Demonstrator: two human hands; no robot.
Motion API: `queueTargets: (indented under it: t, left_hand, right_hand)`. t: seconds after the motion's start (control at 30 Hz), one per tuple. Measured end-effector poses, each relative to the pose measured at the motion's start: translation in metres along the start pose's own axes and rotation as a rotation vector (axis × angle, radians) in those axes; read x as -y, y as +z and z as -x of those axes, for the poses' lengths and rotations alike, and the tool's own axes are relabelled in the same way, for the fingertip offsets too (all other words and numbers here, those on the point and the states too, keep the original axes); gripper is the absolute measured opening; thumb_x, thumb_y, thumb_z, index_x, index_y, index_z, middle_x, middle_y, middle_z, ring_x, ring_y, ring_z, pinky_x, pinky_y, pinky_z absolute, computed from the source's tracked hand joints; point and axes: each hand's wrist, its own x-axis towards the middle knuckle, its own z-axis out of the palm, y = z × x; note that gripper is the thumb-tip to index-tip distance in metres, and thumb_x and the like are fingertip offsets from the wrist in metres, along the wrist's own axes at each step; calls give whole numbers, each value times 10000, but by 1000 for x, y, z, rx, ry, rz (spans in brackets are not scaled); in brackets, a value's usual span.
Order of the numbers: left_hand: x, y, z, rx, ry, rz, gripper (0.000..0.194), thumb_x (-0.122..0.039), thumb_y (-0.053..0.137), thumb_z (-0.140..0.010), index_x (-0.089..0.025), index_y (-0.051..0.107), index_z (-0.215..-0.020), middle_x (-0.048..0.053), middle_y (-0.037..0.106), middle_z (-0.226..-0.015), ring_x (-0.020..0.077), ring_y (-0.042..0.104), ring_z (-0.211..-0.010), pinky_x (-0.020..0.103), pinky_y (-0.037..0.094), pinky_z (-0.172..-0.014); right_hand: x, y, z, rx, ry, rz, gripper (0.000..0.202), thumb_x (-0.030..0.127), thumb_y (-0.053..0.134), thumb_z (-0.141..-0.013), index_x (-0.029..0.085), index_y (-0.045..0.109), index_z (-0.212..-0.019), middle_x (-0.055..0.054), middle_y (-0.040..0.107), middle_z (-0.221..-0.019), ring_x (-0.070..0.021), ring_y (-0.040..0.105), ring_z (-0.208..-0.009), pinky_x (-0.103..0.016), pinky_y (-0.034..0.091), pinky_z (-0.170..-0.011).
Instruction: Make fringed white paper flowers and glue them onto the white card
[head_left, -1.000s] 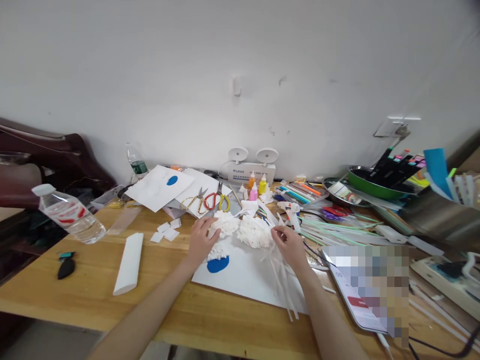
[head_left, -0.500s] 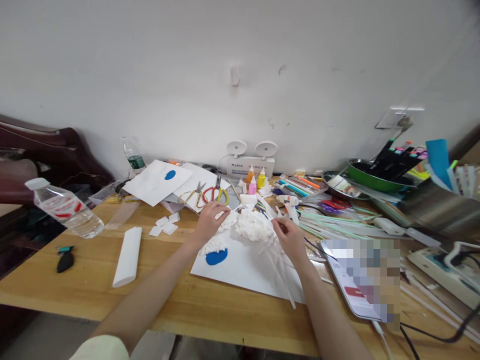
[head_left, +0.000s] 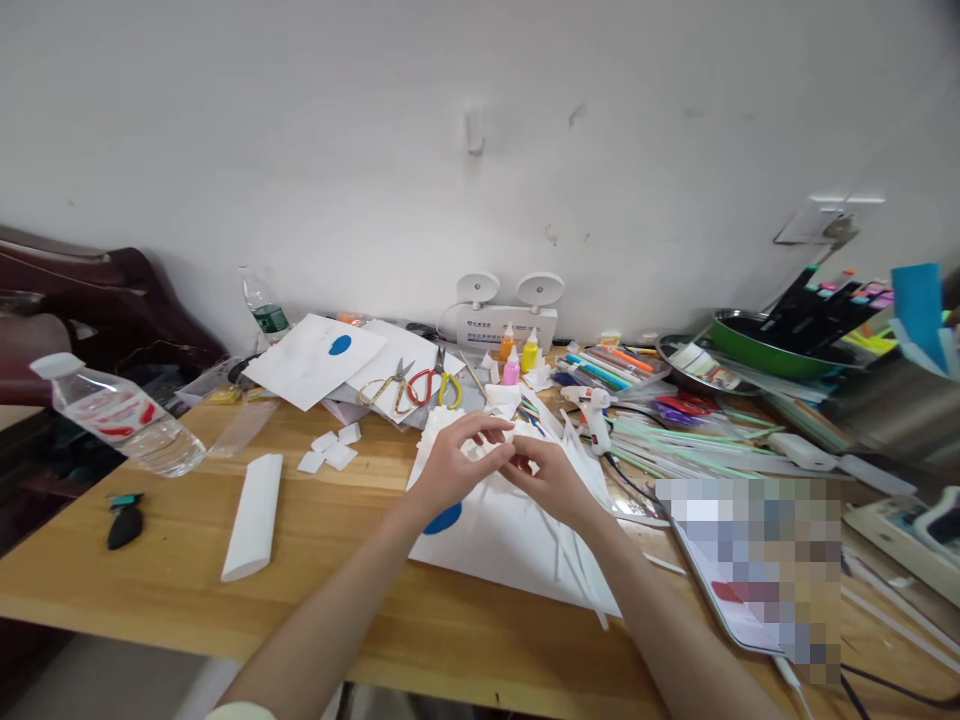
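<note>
My left hand (head_left: 457,460) and my right hand (head_left: 551,477) meet at the fingertips above a white paper sheet (head_left: 495,555). Both have curled fingers, with thumb and fingertips drawn together; whatever they pinch is too small or hidden to name. Below and behind them lies a fluffy, crumpled white mass (head_left: 429,424), largely covered by my hands. A blue patch (head_left: 444,519) on the sheet shows beside my left wrist. Thin white strips (head_left: 576,560) trail across the sheet beside my right forearm.
Scissors (head_left: 390,385), red-and-yellow-handled pliers (head_left: 436,385), small paint bottles (head_left: 511,368) and a glue gun (head_left: 592,410) lie behind my hands. At the right lies a phone (head_left: 720,580) with a cable. Leftward are a folded white paper piece (head_left: 253,515) and a water bottle (head_left: 124,412).
My hands were apart at either side of the fluffy white mass; now they have come together over it, hiding most of it. The view has shifted slightly.
</note>
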Motion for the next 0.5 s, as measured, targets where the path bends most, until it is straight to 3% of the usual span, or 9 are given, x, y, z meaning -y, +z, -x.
queueTargets:
  t: [0.1,0.27,0.37,0.5]
  left_hand:
    - [17,11,7,35,-134,214,233,-337,568,-746,-185,617,-915,60,602,-927,157,565,-822,280,466,-723]
    - [27,25,17,-31,-299,340,143,-292,619,-690,-157,617,-735,51,574,-816,153,560,-757,256,470,-622]
    - [25,24,20,-53,-326,327,115,-265,596,-699,-151,596,-690,35,569,-772,138,553,-728,239,457,-615]
    - [22,19,23,-47,-280,136,97,-236,552,-722,-156,596,-689,25,589,-732,134,553,-716,242,448,-644]
  right_hand:
    - [-8,6,6,13,118,-184,192,320,523,-772,166,592,-680,10,552,-577,-113,460,-520,-234,378,-498]
    - [-19,20,17,27,221,-295,194,304,520,-766,149,609,-688,2,559,-580,-118,486,-546,-239,398,-520]
    - [-20,21,20,43,229,-239,241,337,509,-783,144,616,-686,-10,570,-586,-121,493,-552,-242,401,-525]
    - [-19,10,20,-62,223,-172,238,367,581,-744,152,629,-834,-26,599,-672,-117,492,-549,-240,405,-506]
